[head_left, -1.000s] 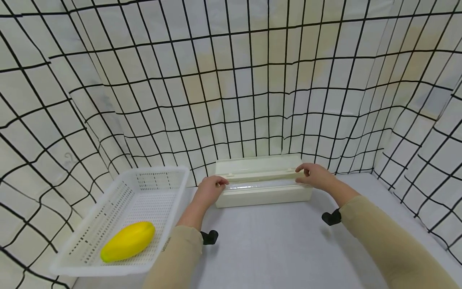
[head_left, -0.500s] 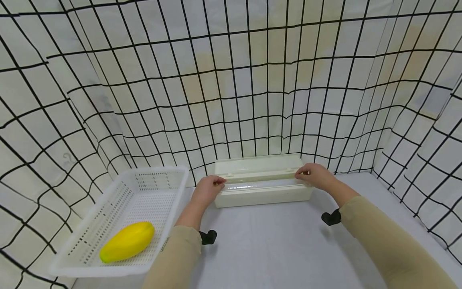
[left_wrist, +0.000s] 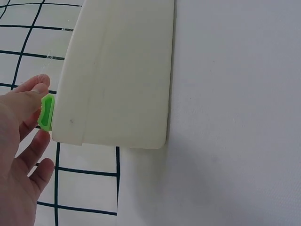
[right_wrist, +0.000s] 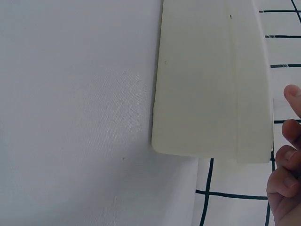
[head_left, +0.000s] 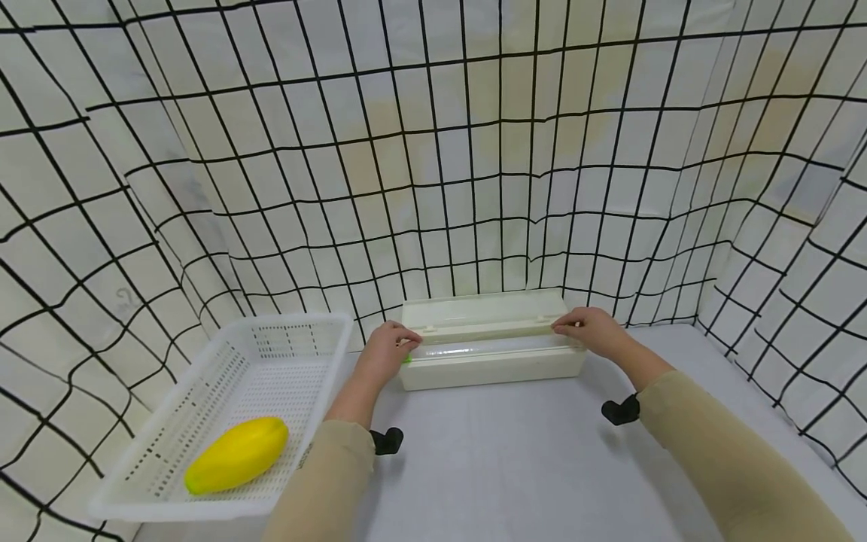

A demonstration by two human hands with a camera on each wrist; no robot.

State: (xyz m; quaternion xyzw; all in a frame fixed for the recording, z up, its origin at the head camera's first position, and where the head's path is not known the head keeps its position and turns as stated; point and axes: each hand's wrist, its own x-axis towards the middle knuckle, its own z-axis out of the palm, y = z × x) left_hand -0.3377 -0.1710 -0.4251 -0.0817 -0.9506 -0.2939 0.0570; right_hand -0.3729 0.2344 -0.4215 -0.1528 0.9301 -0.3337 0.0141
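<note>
Cream dispenser box (head_left: pixel 491 348) is sitting at twelve o'clock from you, at the far edge of the white table (head_left: pixel 501 459) against the gridded backdrop, with its lid standing open behind it. Your left hand (head_left: pixel 383 355) is resting at the box's nine o'clock end, and in the left wrist view your thumb and forefinger are pinching a small green tab (left_wrist: pixel 46 112) that is sticking out at that end; the remaining fingers are hanging loosely curled below it. Your right hand (head_left: pixel 591 330) is sitting at the box's three o'clock end, its fingers curling over the top edge there; in the right wrist view the fingertips (right_wrist: pixel 292 100) are showing just beside the box's corner, but you cannot tell from it whether they are actually gripping anything. A clear roll of film (head_left: pixel 484 349) is lying along the box between your two hands.

At about eight o'clock from the box, a white perforated basket (head_left: pixel 203 421) is standing on the table, well apart from your left hand. A yellow fruit (head_left: pixel 237 455) is lying inside it, toward its near end. The black-lined grid cloth (head_left: pixel 433 150) is enclosing the table on three sides.
</note>
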